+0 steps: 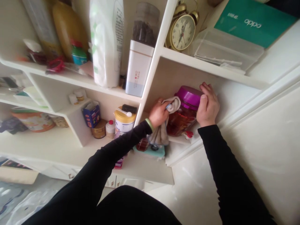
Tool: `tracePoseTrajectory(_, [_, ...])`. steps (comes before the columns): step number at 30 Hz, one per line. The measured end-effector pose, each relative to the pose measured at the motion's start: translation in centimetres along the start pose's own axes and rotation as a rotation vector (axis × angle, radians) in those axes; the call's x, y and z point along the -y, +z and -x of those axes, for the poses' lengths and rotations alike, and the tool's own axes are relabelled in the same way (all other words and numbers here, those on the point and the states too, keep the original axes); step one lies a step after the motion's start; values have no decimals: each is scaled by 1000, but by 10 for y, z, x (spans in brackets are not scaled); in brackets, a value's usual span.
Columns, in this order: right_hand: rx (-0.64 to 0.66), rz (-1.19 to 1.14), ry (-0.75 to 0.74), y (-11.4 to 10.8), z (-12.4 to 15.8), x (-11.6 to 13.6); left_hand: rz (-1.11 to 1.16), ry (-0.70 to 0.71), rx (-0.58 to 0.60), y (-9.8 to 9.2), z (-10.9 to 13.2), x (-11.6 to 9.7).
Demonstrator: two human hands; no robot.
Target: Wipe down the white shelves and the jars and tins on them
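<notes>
Left hand (158,115) clenched on cloth (161,135), right fingers (206,90) grasping jar (181,122) at lid (188,97). We judge jar heavy, slippery; hold body.

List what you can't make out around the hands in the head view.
Head view:
- Anything the left hand grips in the grey cloth: fingers and folds hide it.
- Small dark bottle: the cloth hides part of it.
- Pink packet: mostly hidden by the left sleeve.
- Purple jar lid: the right hand covers its end.
- Green OPPO box: cut off by the top edge.
</notes>
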State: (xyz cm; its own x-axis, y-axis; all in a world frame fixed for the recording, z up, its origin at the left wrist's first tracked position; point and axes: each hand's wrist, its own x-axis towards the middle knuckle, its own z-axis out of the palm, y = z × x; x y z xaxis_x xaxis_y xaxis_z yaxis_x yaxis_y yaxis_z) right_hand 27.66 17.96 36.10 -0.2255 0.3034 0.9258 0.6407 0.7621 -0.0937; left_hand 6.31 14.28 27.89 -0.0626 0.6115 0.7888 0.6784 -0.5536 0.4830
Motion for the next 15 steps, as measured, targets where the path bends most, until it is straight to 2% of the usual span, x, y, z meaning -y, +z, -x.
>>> tracePoseTrajectory(5, [-18, 40, -37, 2, 1, -5, 163, -146, -4, 7, -9, 8])
tracePoseTrajectory(10, [-48, 17, -70, 5, 4, -7, 216, -59, -41, 8, -7, -11])
tracePoseTrajectory(15, [-48, 32, -32, 6, 5, -3, 254, -212, 50, 9, -34, -13])
